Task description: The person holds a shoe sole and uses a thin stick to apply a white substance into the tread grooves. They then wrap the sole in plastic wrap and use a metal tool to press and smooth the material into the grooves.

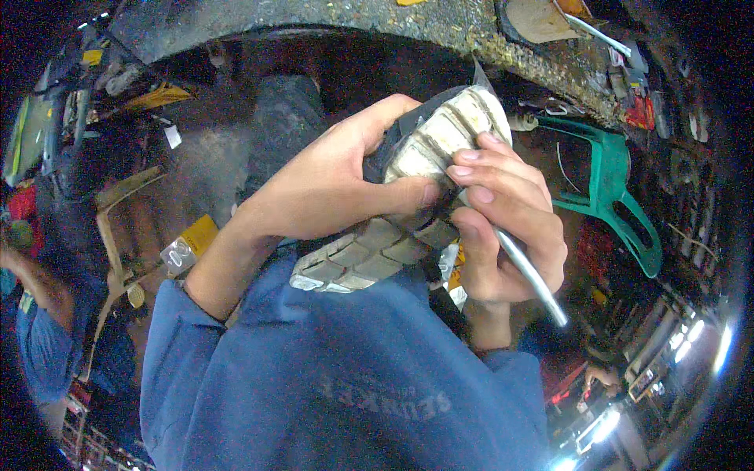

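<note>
Cluttered workshop ground, dark and littered with scraps, lies below, with a green plastic frame point(620, 188) off to the right. Up close, the left hand point(330, 188) is wrapped around a shoe point(393, 235), thumb pressed on its worn grey tread sole. The right hand point(510, 228) is clenched on a metal tool point(534, 279), fingertips touching the sole.

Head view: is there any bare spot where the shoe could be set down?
Little. Left hand and right hand, gripping a metal tool, hold the shoe over the blue-clad lap. Only that lap looks bare; the green frame and surrounding clutter crowd everything else.
</note>
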A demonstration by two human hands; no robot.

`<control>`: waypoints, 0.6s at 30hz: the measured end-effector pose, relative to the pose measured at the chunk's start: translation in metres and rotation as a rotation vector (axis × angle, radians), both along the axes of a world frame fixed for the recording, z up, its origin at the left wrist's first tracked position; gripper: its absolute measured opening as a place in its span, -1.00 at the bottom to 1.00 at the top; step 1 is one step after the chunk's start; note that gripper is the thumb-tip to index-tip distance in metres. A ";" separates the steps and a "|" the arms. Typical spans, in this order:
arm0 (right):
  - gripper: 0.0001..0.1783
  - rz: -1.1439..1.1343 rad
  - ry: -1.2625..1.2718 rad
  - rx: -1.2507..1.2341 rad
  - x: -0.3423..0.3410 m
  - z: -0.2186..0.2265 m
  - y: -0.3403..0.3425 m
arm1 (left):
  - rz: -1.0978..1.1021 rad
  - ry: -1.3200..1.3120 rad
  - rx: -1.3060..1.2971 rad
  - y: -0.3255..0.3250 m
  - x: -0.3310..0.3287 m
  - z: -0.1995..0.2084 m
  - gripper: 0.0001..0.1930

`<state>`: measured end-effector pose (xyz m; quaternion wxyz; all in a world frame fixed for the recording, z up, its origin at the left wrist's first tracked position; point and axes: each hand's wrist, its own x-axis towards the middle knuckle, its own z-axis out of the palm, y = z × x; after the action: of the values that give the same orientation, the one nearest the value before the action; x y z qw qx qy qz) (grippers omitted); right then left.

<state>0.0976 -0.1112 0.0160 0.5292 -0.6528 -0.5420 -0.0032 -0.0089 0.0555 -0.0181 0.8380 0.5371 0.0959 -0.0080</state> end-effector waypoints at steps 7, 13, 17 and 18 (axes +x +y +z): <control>-0.61 0.052 -0.027 -0.028 0.006 -0.001 -0.004 | 0.019 0.027 -0.244 -0.004 -0.009 -0.004 -0.55; -0.60 0.065 -0.114 -0.041 0.008 0.000 0.000 | 0.035 0.005 -0.245 -0.006 -0.008 -0.008 -0.58; -0.61 0.068 -0.136 -0.028 0.008 0.000 0.003 | 0.063 -0.012 -0.268 -0.008 -0.009 -0.009 -0.58; -0.63 0.071 -0.141 -0.032 0.008 0.001 0.004 | 0.067 -0.002 -0.255 -0.008 -0.009 -0.009 -0.58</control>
<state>0.1053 -0.1073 0.0166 0.4788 -0.6397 -0.6009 -0.0215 -0.0175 0.0476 -0.0266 0.8995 0.4225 0.1114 0.0085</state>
